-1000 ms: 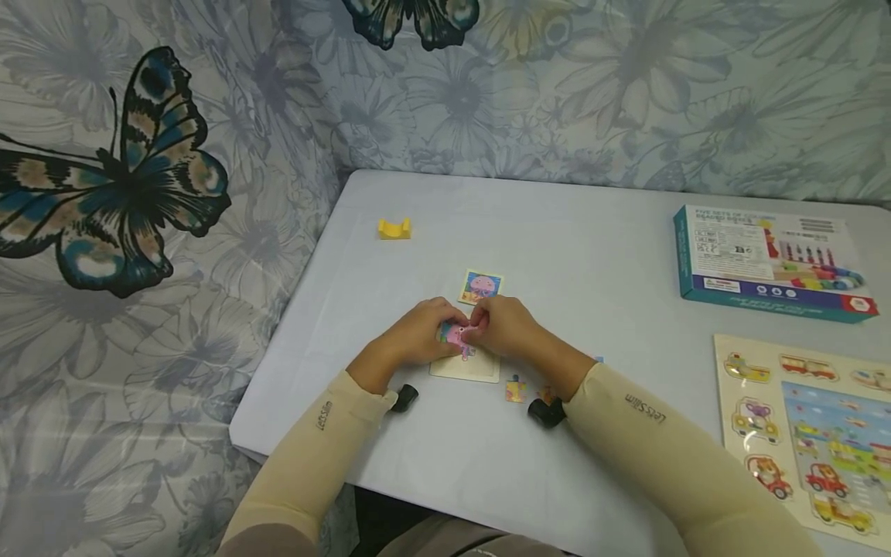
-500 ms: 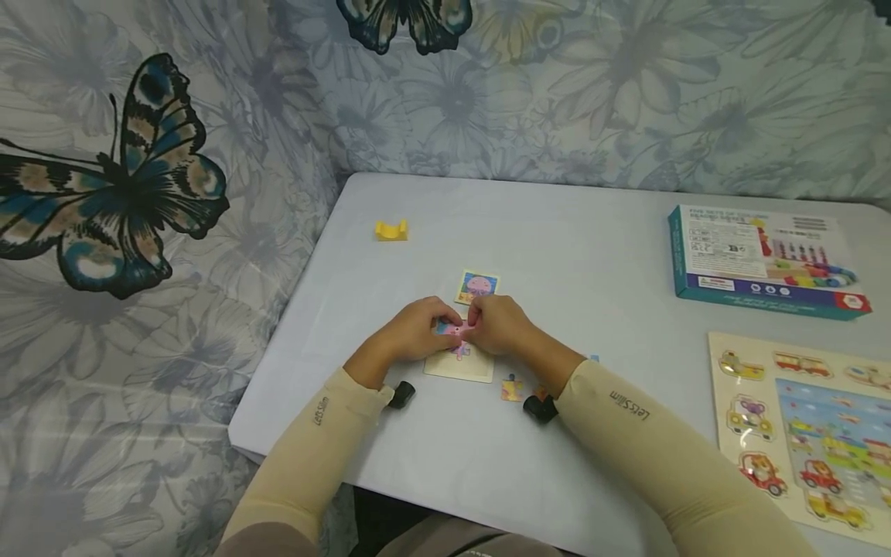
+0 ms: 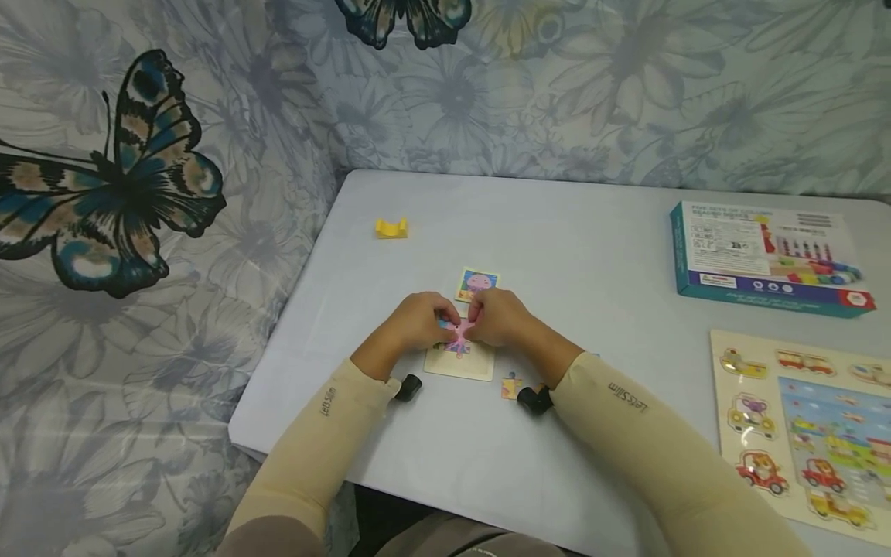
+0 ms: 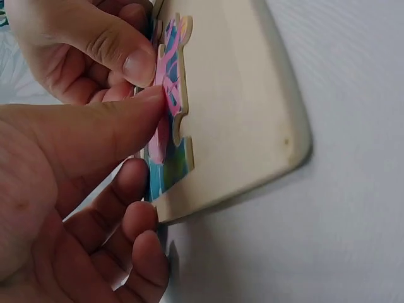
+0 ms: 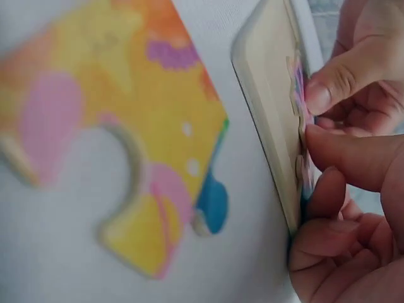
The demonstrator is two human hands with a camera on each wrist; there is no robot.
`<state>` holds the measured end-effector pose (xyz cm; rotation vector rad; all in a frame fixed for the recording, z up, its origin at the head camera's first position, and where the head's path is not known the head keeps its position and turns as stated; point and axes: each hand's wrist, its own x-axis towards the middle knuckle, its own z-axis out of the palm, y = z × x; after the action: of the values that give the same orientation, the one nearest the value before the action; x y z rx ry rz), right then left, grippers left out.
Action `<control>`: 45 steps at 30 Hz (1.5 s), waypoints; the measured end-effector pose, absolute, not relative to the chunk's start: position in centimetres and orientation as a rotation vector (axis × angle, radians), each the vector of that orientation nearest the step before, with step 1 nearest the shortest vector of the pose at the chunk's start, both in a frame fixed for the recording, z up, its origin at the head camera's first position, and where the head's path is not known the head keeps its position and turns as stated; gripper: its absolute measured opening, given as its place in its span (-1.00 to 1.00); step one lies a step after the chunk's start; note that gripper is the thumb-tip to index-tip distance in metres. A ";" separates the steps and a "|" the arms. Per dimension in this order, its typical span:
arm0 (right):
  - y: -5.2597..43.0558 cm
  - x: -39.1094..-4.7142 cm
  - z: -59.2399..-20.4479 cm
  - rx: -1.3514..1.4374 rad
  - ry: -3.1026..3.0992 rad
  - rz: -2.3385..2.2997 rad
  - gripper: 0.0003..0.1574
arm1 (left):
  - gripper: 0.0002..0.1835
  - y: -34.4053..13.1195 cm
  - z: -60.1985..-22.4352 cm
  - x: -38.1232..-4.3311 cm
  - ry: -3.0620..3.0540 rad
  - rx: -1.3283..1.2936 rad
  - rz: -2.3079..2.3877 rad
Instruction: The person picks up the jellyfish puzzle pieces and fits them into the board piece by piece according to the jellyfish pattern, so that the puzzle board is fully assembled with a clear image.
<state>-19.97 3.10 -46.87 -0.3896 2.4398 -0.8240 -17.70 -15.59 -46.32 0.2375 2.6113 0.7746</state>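
Note:
A pale wooden puzzle board (image 3: 455,367) lies on the table between the hands, with pink and blue jigsaw pieces (image 3: 458,345) on its far part. My left hand (image 3: 418,321) has its thumb on the pink and blue pieces (image 4: 172,82), its other fingers curled by the board's edge. Opposite it, my right hand (image 3: 503,319) holds the same pieces with thumb and curled fingers; the two thumb tips almost meet in the left wrist view. Fingers hide the far side of the pieces. Beyond the hands is a small picture card (image 3: 477,283) showing a pink figure.
Loose yellow jigsaw pieces (image 3: 511,385) lie right of the board, one (image 5: 170,76) large in the right wrist view. A yellow curved block (image 3: 392,228) sits farther back. At the right are a teal-edged box (image 3: 773,259) and a wooden vehicle puzzle (image 3: 727,387).
My left hand has shifted slightly toward the far side of the board, and its thumb uncovers more of the pink pieces. The right hand stays nearly in place.

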 end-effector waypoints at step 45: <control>19.5 -12.3 -45.1 -0.374 2.712 -0.769 -0.84 | -0.53 -15.6 -46.6 -14.9 2.697 0.598 0.462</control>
<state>-12.31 19.47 -45.10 -0.3745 2.7125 -0.7694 -14.93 -15.55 -46.61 0.5980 2.6968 0.4623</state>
